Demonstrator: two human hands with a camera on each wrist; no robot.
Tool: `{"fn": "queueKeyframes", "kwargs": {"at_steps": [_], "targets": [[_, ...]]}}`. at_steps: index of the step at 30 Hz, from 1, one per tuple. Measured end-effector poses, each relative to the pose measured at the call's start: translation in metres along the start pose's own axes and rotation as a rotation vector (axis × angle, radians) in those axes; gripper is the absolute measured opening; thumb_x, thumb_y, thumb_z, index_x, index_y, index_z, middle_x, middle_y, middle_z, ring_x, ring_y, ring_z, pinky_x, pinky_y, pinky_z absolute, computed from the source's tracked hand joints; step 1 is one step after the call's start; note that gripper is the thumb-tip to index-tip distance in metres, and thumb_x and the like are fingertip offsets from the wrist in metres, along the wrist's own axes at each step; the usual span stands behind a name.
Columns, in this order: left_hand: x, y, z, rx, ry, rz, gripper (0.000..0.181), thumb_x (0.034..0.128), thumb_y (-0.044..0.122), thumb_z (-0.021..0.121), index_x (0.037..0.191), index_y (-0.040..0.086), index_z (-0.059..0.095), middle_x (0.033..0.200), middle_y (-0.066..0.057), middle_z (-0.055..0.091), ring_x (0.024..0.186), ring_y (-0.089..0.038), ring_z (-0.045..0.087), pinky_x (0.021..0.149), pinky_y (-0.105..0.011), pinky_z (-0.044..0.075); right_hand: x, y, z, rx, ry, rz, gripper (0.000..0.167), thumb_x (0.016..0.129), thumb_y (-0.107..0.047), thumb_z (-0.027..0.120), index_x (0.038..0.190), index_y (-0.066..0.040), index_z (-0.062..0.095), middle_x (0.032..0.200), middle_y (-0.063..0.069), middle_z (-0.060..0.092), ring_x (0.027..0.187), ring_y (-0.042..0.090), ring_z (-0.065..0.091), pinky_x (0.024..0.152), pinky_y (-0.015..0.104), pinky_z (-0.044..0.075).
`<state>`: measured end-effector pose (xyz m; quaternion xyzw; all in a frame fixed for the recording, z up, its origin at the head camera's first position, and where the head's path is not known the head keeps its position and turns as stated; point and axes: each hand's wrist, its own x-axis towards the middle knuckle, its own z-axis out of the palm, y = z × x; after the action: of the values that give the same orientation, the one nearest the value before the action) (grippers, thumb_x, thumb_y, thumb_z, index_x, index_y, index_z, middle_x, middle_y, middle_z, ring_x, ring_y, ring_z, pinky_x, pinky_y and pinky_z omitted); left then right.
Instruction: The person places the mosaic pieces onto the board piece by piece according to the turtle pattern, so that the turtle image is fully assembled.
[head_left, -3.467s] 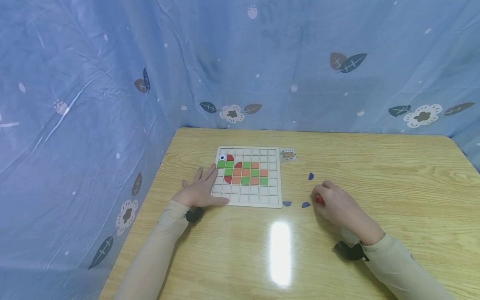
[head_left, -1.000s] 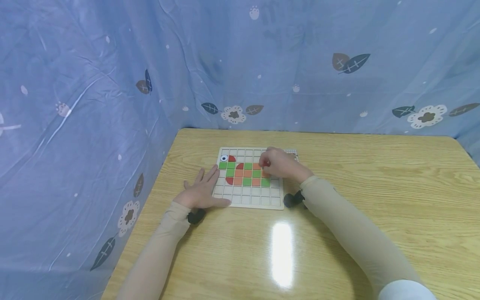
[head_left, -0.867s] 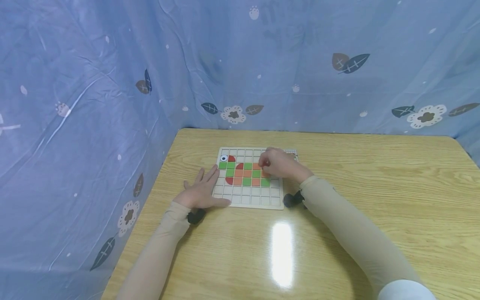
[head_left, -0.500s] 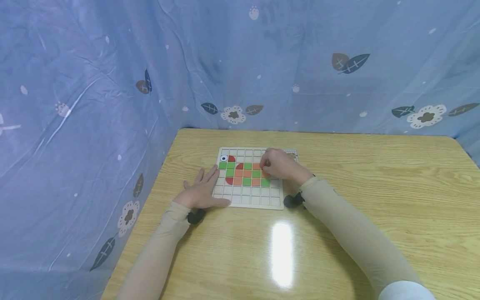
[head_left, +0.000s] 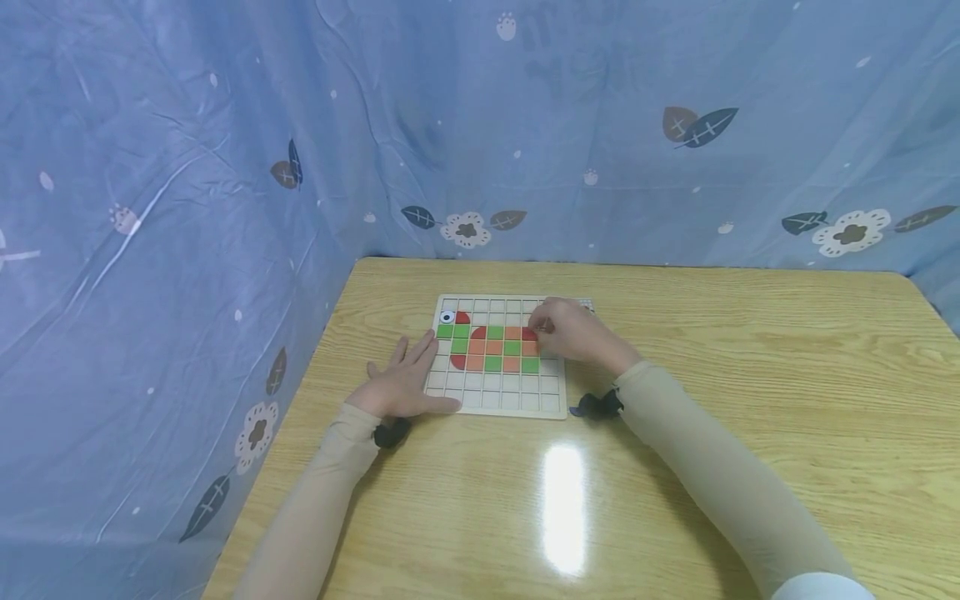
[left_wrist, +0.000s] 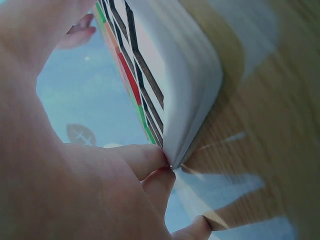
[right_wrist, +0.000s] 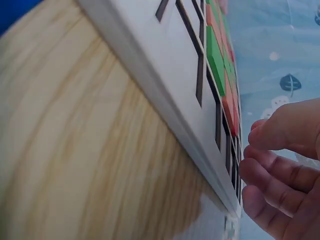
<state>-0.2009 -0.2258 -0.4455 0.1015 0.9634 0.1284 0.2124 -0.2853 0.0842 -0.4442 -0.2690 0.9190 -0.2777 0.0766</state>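
A white grid board (head_left: 510,402) lies on the table, filled partly with green, orange and red tiles and a round eye piece (head_left: 447,317). My left hand (head_left: 401,390) is spread at its left edge, thumb along the front corner; in the left wrist view fingertips touch the board's side (left_wrist: 192,65). My right hand (head_left: 573,333) hovers over the right columns, fingers loosely bent. Just left of its fingertips, a red rounded-corner tile (head_left: 528,333) sits in a cell above an orange tile (head_left: 530,348). The right wrist view has nothing between thumb and fingers (right_wrist: 262,170).
Behind the right hand, a small picture card (head_left: 587,303) is mostly covered. Part of a blue half-round piece (head_left: 576,411) shows by the board's front right corner, beside the black wrist camera (head_left: 600,406). A blue curtain (head_left: 480,125) hangs behind the wooden table (head_left: 735,350).
The right hand picked up a red tile from the right, carried it to the board, and has let go, drawing slightly right. The red tile now shows in its cell. The left hand stays put.
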Motion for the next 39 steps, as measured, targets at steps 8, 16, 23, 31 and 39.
{"fn": "queueKeyframes", "kwargs": {"at_steps": [8,16,23,31,39], "targets": [[0.0,0.001,0.0,0.004,-0.002,-0.005,0.121,0.0836,0.076,0.066,0.169,0.015,0.006,0.178,-0.001,-0.002,0.162,-0.043,-0.007,0.107,-0.09,0.008,-0.022,0.013,-0.012,-0.006,0.075,0.004,0.025,0.093,-0.003,0.062,0.114,-0.001,0.076,0.111,0.013,0.072,0.096,0.028,0.065,0.087,0.045,0.055],[-0.001,0.001,-0.002,-0.001,-0.006,-0.001,0.121,0.084,0.076,0.066,0.169,0.014,0.006,0.178,-0.001,-0.003,0.161,-0.044,-0.007,0.107,-0.091,0.008,-0.048,0.032,-0.031,0.017,0.132,0.08,0.027,0.097,-0.009,0.063,0.12,-0.001,0.075,0.116,0.014,0.07,0.095,0.028,0.062,0.08,0.043,0.053],[-0.001,0.0,-0.001,0.0,-0.006,-0.008,0.12,0.0842,0.076,0.065,0.169,0.015,0.006,0.178,0.0,-0.004,0.161,-0.043,-0.007,0.108,-0.09,0.007,-0.072,0.043,-0.043,-0.023,0.131,0.119,0.027,0.097,-0.008,0.06,0.12,0.0,0.073,0.117,0.016,0.069,0.1,0.031,0.065,0.083,0.048,0.056],[-0.002,0.0,-0.001,-0.014,-0.003,-0.001,0.12,0.084,0.075,0.066,0.169,0.015,0.007,0.178,-0.002,-0.001,0.161,-0.043,-0.007,0.108,-0.09,0.006,-0.093,0.051,-0.044,-0.076,0.164,0.091,0.023,0.096,-0.009,0.067,0.115,0.002,0.074,0.109,0.017,0.069,0.095,0.031,0.065,0.082,0.049,0.055],[-0.002,0.0,0.0,-0.003,-0.002,0.004,0.121,0.0839,0.076,0.066,0.169,0.014,0.006,0.178,-0.001,-0.002,0.161,-0.043,-0.007,0.108,-0.09,0.006,-0.107,0.053,-0.042,-0.131,0.096,0.113,0.031,0.093,-0.012,0.074,0.12,0.003,0.071,0.106,0.017,0.067,0.084,0.024,0.06,0.074,0.041,0.053]]}}
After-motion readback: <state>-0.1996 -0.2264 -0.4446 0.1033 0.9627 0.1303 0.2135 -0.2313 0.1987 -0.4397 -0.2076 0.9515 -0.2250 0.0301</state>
